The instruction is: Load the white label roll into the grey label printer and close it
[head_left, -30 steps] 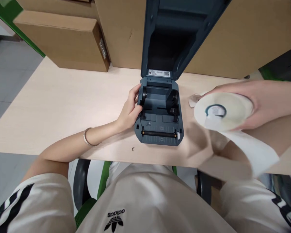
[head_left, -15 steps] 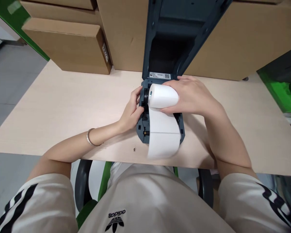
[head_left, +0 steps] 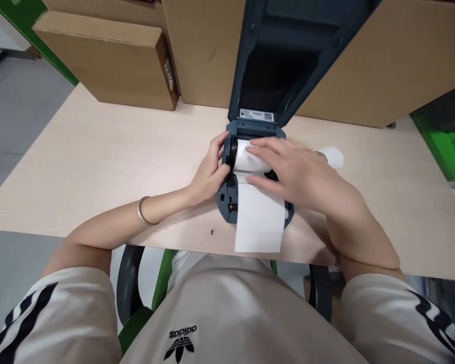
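A dark blue-grey label printer (head_left: 223, 199) stands on the table with its lid (head_left: 237, 76) raised. My left hand (head_left: 212, 169) grips the printer's left side, fingers behind and thumb in front. The white label roll (head_left: 246, 156) lies in the printer's bay, and its loose strip (head_left: 260, 222) hangs forward over the front and past the table edge. Over the right part of the roll is my right hand (head_left: 299, 169), slightly blurred, with fingers and thumb apart. That hand hides the roll's right end.
Behind the printer stand large cardboard boxes (head_left: 208, 55), and a smaller carton (head_left: 106, 63) sits at the back left. A white piece (head_left: 333, 156), partly hidden by my right hand, lies on the table (head_left: 136, 146). Chair armrests (head_left: 130, 283) flank my body below the table edge.
The roll has gone down into the printer's bay. My right hand has loosened from around it and its fingers have spread. My left hand keeps hold of the printer.
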Demonstrator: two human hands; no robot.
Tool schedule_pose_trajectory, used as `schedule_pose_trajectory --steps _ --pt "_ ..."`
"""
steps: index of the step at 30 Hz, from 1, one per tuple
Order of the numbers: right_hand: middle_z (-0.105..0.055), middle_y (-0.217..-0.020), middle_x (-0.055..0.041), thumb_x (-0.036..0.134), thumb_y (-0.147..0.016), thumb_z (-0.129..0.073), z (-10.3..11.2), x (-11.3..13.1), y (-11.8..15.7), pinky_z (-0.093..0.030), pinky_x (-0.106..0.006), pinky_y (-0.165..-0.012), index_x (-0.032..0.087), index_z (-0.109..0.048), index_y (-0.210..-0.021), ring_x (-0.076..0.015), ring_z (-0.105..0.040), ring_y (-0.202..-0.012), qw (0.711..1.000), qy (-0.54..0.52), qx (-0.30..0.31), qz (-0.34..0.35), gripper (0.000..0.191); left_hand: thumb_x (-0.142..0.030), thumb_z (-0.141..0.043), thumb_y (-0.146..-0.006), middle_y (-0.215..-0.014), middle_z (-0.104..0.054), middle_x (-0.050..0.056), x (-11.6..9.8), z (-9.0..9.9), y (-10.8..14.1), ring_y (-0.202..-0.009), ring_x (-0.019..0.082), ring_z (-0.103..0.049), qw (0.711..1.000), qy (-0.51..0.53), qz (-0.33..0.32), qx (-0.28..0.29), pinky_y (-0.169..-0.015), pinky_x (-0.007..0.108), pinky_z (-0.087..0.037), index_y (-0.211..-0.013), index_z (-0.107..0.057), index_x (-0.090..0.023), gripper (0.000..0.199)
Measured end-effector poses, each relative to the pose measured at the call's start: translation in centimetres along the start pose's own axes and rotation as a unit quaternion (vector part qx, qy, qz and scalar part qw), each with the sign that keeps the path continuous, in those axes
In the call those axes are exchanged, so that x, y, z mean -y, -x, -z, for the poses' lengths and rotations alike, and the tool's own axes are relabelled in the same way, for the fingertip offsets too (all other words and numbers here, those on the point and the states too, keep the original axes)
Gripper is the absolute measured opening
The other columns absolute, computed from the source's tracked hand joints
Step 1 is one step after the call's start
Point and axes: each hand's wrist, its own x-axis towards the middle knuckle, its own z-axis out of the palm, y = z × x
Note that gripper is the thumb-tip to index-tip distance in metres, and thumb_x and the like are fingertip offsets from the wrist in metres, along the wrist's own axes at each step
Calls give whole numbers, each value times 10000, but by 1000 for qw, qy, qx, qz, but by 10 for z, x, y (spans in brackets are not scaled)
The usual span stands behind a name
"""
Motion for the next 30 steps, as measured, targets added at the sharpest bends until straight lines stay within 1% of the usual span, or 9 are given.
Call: schedule_pose_trajectory --steps 3,7,10,15,19,22,24,27,30 --pt "-809 -1549 -220 507 -1217 -578 5 28 33 -736 -569 -1052 123 -780 -1551 -420 -818 -1369 999 -9 14 28 547 -653 -584 -1133 -1939 -395 92 0 -1 -1 -1811 411 -428 1000 7 9 -9 -1492 608 -419 -1823 -271 -393 801" --pt "-739 -1654 -261 565 -1219 -621 -9 47 62 -710 -562 -1177 65 -762 -1577 -431 -692 -1597 995 -16 21 94 631 -690 -618 -1087 -1911 -445 94 1 -3 -1 -1785 434 -445 999 14 31 -26 -1494 636 -392 -1805 -312 -379 840" --pt "-744 -1642 -272 575 -1219 -628 -15 52 64 -695 -563 -1221 34 -756 -1585 -422 -685 -1609 993 -30 0 111 666 -667 -597 -1091 -1917 -432 85 2 -3 0 -1794 433 -428 999 13 27 -26 -1502 640 -372 -1809 -312 -386 821" --pt "-733 -1645 -293 521 -1265 -526 -10 52 64 -676 -553 -1266 -25 -748 -1576 -424 -684 -1614 991 -20 14 130 667 -689 -610 -1104 -1929 -415 86 4 -2 1 -1800 416 -436 1000 1 24 -16 -1481 610 -423 -1812 -291 -402 828" --pt "-734 -1661 -257 522 -1232 -611 -11 39 72 -662 -564 -1290 42 -757 -1594 -411 -658 -1647 990 -51 5 132 619 -777 -653 -1078 -1946 -412 89 6 -1 4 -1811 426 -418 999 -4 44 -29 -1502 606 -391 -1818 -315 -397 897" --pt "-673 -1747 -225 583 -1218 -623 -2 28 70 -661 -550 -1289 62 -724 -1642 -397 -623 -1682 986 -77 54 139 679 -771 -671 -1083 -1983 -371 72 4 -3 6 -1836 423 -389 998 14 62 -31 -1522 598 -356 -1831 -330 -409 898" --pt "-707 -1718 -200 606 -1203 -635 14 24 64 -706 -552 -1207 109 -783 -1571 -403 -716 -1583 982 -86 94 137 636 -752 -657 -1103 -2009 -333 59 1 -5 7 -1859 415 -356 995 34 88 -40 -1542 590 -319 -1839 -340 -410 871" --pt "-879 -1433 -133 544 -1186 -647 46 20 50 -755 -555 -981 212 -883 -1290 -381 -888 -1206 984 -117 87 102 420 -767 -619 -1125 -2026 -311 43 -5 -10 5 -1895 402 -294 987 68 129 -63 -1570 577 -260 -1838 -365 -405 839" --pt "-889 -1323 -75 513 -1190 -609 64 -2 29 -718 -547 -999 328 -848 -1232 -358 -862 -1178 989 -135 -55 -40 306 -822 -581 -1125 -2033 -313 26 -5 -15 2 -1911 386 -270 982 108 136 -73 -1585 563 -228 -1830 -383 -412 839"
